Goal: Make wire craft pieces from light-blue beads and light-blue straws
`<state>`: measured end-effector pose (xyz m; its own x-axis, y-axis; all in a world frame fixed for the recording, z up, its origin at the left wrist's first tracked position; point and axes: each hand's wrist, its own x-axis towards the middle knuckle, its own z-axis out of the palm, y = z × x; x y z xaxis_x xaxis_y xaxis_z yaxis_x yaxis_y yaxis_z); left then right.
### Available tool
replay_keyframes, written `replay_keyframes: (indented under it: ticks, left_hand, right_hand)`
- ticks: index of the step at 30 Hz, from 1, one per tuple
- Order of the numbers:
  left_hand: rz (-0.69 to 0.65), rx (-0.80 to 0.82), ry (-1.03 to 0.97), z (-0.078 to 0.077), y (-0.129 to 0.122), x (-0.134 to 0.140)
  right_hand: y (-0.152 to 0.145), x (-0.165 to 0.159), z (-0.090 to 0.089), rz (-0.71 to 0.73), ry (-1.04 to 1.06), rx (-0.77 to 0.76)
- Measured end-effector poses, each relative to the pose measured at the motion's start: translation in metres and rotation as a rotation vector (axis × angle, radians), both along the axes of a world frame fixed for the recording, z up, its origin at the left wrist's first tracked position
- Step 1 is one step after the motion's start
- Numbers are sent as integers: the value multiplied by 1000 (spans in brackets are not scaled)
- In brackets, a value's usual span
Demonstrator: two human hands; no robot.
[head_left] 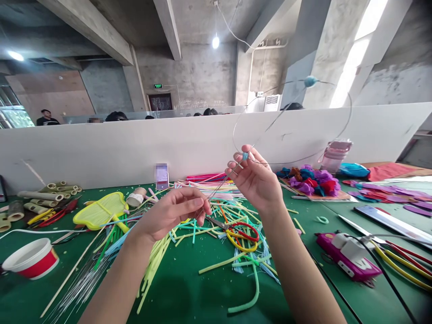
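Observation:
A thin metal wire is bent into a big loose loop above the table. On its upper part sits a small light-blue ball. My right hand pinches the wire between thumb and fingers beside a second light-blue piece. Lower and to the left, my left hand is closed on the wire's lower strands, its fingertips pressed together. Below the hands lie red-and-yellow scissors among pale green and yellow fuzzy stems.
A yellow wing-shaped piece, bamboo tubes and a paper cup stand left. To the right are a purple power strip, a tablet, larger scissors and coloured flowers. A white partition rises behind.

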<state>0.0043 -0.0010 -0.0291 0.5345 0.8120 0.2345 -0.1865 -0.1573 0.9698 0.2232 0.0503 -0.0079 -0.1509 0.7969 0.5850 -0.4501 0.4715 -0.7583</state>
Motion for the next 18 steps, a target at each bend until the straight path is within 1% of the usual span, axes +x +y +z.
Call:
replay_keyframes:
  ticks: [5, 8, 11, 14, 16, 18]
  left_hand:
    - [161, 183, 157, 7, -7, 2]
    - [271, 293, 305, 10, -11, 3]
    - [431, 478, 460, 9, -13, 5]
    - [566, 694, 584, 8, -13, 8]
    - [614, 776, 635, 6, -12, 10]
    - [619, 772, 641, 5, -11, 11]
  right_hand:
    - [-2, -2, 2, -40, -16, -36]
    - [-4, -5, 3, -33, 13, -77]
    - [-7, -10, 3, -9, 74, -109]
    - [-10, -14, 3, -26, 99, -125]
    - [-11, -17, 2, -59, 121, -150]
    - [-11, -19, 2, -83, 187, -187]
